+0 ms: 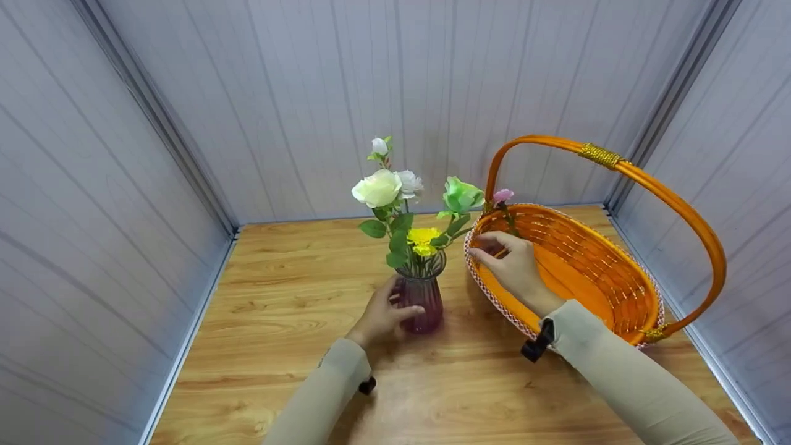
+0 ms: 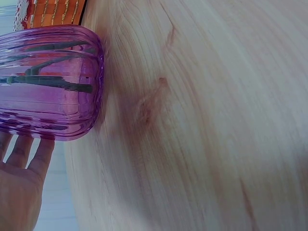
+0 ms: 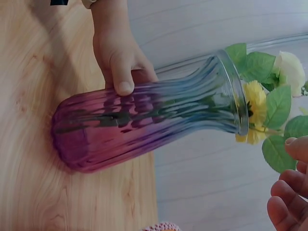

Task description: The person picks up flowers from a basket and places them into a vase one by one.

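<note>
Pink flower (image 1: 503, 196): small bud on a thin green stem, above the near-left rim of the basket, near the table's far right corner; stem pinched low down.
Right hand (image 1: 510, 264): over the basket's rim, grip closed on the stem between thumb and fingertips; fingers (image 3: 288, 192) curled at the edge of the right wrist view.
Handling of flower: likely light and limp-headed, stem thin and bendable; best held low on the stem, not by the petals.
Vase (image 1: 421, 290): ribbed purple glass, upright at mid-table, just left of the basket; holds white, green and yellow blooms.
Left hand (image 1: 380, 315): grip wrapped round the vase's lower body, thumb (image 3: 123, 84) across the near side.
Handling of vase: glass, probably smooth, breakable and top-heavy with stems; steadying at the belly seems sound.
Basket (image 1: 624, 321): orange woven oval with tall hoop handle, toward the table's right edge.
Table (image 1: 278, 321): light wood grain, walled by grey panels.
</note>
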`<action>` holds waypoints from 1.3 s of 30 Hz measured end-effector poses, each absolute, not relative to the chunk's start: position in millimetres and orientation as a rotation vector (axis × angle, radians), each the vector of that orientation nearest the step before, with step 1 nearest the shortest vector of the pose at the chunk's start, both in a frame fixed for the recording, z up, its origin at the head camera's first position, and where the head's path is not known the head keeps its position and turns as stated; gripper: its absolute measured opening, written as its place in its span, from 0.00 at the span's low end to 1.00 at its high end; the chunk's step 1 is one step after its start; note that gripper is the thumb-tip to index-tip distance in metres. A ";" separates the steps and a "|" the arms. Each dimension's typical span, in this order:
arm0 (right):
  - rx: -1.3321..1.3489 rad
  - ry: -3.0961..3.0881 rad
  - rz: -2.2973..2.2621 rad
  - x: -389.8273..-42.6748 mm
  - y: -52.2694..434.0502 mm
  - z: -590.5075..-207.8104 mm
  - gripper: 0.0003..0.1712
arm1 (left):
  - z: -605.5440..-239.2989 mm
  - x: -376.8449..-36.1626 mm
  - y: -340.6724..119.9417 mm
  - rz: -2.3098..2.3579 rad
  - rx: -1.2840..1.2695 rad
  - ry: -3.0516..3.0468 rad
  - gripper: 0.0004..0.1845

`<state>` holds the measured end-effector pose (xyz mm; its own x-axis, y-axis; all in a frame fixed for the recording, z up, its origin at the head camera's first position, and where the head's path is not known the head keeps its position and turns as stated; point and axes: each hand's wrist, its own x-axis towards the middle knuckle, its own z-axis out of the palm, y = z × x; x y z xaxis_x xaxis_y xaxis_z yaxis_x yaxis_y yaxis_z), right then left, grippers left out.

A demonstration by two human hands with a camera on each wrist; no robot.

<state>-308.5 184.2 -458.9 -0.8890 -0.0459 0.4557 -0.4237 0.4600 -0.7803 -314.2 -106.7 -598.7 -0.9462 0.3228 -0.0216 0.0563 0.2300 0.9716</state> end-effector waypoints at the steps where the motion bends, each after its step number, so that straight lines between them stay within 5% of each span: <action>1: 0.389 -2.342 1.409 -308.8 186.6 -459.4 0.12 | -598.7 -314.2 -106.7 1.787 0.360 2.285 0.47; 39: 0.184 -2.378 1.301 -323.9 263.2 -483.2 0.13 | -599.5 -314.4 -109.1 1.763 0.409 2.320 0.50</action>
<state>-323.9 263.2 -483.2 -0.9025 0.0838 0.4224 -0.3105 0.5531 -0.7731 -314.4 -109.1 -599.5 -0.9419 0.3358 0.0083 0.0980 0.2510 0.9630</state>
